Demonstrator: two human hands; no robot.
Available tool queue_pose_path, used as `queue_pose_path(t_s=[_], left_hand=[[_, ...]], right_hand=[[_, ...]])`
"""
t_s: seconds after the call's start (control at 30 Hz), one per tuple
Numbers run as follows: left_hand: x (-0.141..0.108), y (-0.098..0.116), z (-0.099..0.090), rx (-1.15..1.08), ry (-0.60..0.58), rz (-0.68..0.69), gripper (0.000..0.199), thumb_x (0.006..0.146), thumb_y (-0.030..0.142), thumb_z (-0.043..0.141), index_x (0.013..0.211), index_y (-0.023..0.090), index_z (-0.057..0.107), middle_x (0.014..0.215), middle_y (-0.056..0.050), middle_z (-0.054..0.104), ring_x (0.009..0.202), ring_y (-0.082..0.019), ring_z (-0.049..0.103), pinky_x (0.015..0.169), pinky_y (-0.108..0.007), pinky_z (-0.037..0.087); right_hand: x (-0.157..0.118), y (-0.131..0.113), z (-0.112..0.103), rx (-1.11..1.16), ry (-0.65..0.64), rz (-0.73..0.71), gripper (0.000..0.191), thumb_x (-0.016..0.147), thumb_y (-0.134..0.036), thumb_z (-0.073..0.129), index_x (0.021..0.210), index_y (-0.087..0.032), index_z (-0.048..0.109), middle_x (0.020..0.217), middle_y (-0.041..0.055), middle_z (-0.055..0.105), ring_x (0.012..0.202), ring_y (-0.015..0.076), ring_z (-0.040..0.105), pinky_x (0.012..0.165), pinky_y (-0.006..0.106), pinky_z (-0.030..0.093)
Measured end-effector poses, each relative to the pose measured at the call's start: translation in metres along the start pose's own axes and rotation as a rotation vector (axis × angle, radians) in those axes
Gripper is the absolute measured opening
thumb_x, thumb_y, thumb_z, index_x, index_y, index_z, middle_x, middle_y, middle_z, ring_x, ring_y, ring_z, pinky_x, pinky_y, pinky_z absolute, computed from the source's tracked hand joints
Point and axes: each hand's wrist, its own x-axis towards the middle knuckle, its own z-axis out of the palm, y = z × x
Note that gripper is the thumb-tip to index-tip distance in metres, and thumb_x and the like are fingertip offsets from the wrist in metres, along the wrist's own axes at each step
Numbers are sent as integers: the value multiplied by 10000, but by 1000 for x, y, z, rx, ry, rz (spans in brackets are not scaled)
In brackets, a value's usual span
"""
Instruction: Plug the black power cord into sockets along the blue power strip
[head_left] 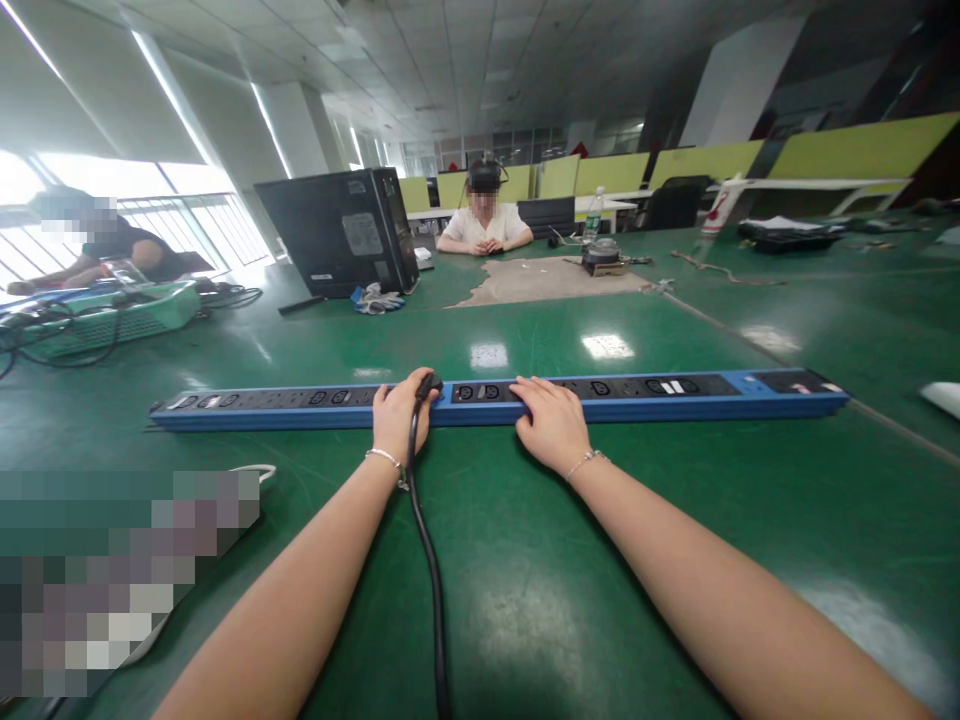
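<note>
A long blue power strip (637, 408) with black sockets lies crosswise on the green table. My left hand (401, 410) is closed around a black plug (429, 386) at the strip's middle; whether the plug sits in a socket I cannot tell. From the plug a black power cord (429, 560) runs down over my wrist toward the bottom edge. To the right of it, my right hand (553, 415) rests on the strip with fingers stretched across its top and front edge, holding nothing.
Beyond the strip stand a black computer case (330, 235) and gloves (377, 299). At left is a green basket (161, 310) with cables. A bottle (595, 212) and a small device (602, 255) are farther back. Two other people sit at the table.
</note>
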Motion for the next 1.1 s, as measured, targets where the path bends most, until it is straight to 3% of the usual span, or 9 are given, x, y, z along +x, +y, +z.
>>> queue_pose_path(t_s=[0.37, 0.6, 0.87, 1.1], left_hand=[[0, -7, 4, 120, -50, 116, 310, 888, 348, 416, 1178, 321, 523, 1109, -19, 668, 1037, -225, 586, 1039, -489, 206], [-3, -4, -1, 173, -53, 172, 331, 890, 357, 401, 1201, 301, 499, 1110, -30, 667, 1011, -218, 604, 1054, -478, 200], [3, -7, -5, 174, -101, 160, 312, 868, 383, 438, 1154, 311, 539, 1042, -22, 695, 955, -229, 632, 1011, -468, 279], [4, -17, 3, 85, -104, 230, 325, 884, 358, 420, 1172, 253, 529, 1069, -50, 679, 988, -202, 613, 979, -373, 339]], right_hand=[[0, -1, -1, 16, -11, 12, 442, 730, -127, 474, 1145, -220, 597, 1265, 25, 579, 1203, 207, 468, 1003, 415, 320], [0, -1, -1, 5, -8, 10, 441, 731, -133, 472, 1146, -217, 596, 1274, 16, 571, 1205, 202, 468, 1006, 405, 316], [-1, -1, -1, -3, -19, 2, 442, 737, -131, 471, 1156, -209, 591, 1279, 29, 567, 1212, 205, 463, 1009, 406, 314], [1, -2, -2, -9, -28, 22, 493, 726, -125, 460, 1203, -196, 558, 1258, 58, 581, 1199, 216, 475, 1005, 409, 324]])
